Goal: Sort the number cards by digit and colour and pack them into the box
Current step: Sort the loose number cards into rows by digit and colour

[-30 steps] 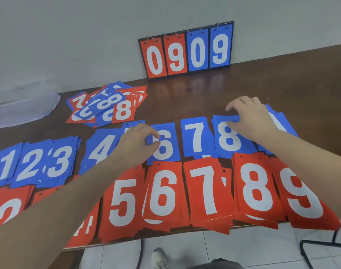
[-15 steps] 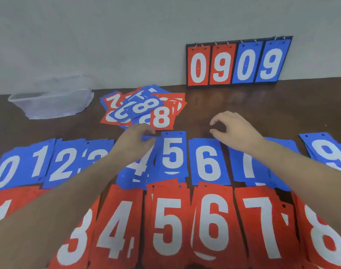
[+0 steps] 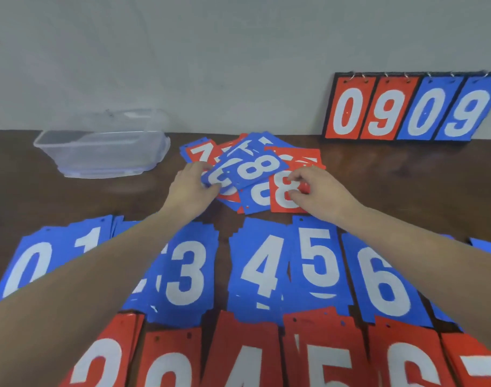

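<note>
Fingers (image 3: 294, 178) of my right hand (image 3: 319, 192) curl down onto the red 8 card (image 3: 285, 198), thumb and fingertips pinching its near right part. My left hand (image 3: 190, 187) pinches the left edge of the blue cards at the top of the unsorted pile (image 3: 252, 169), thumb underneath as far as I can tell.

Under and all around both sets of fingers the dark wooden surface (image 3: 406, 177) carries everything. Nearest me, behind my wrists, run the sorted rows: blue stacks (image 3: 188, 272) from 0 to 6 in view, and the red stacks (image 3: 331, 356) closer still. Beyond and left of my left fingers, well apart from the pile, stands the clear plastic box (image 3: 102, 146), with no cards in it that I can see. Beyond and right of my right fingers the scoreboard (image 3: 412, 107) reading 0909 leans at the wall.

I judge the step is taking cards off the loose pile to add to their stacks. To do it well I should lift one card per hand, not a clump: slide the red 8 sideways off the blue 8 (image 3: 259, 195) it overlaps before raising it, so nothing drags. The left pinch seems to span two overlapped blue cards; I would let one go or split them in the air. Thin, slick cards fan easily, so I should set each down square on its stack.
</note>
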The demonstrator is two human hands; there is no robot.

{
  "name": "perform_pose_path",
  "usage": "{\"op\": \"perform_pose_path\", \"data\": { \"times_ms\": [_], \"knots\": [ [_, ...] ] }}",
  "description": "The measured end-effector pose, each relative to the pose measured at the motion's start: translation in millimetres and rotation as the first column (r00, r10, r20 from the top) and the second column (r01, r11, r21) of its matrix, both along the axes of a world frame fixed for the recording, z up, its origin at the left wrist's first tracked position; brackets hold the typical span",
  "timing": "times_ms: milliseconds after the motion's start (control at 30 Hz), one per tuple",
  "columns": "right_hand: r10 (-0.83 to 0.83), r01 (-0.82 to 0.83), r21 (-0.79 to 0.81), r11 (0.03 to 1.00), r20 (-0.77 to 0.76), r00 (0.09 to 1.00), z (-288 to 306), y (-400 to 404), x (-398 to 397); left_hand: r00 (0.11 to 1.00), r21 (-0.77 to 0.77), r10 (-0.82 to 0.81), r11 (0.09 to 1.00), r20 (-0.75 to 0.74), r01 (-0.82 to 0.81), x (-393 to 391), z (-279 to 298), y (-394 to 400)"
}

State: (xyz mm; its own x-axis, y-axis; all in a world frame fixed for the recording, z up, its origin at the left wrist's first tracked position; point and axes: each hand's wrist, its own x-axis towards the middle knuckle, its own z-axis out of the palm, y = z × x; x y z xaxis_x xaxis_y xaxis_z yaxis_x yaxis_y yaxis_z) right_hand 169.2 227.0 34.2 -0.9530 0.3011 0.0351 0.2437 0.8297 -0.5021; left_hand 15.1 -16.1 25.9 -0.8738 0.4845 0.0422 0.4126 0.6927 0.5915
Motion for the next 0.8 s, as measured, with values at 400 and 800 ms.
{"op": "perform_pose_path", "data": {
  "times_ms": [400,800],
  "knots": [
    [-0.071,0.003,0.249,0.968,0.264,0.962,-14.6,-41.6,-87.4,0.926,-0.265,-0.354,0.912,-0.127,0.313,-43.4,-18.1,-13.3],
    [-0.224,0.220,0.042,0.974,0.131,0.966,-20.3,-25.3,-79.6,0.895,-0.217,-0.387,0.915,-0.221,0.341,-48.5,-32.9,-17.0]
  ]
}}
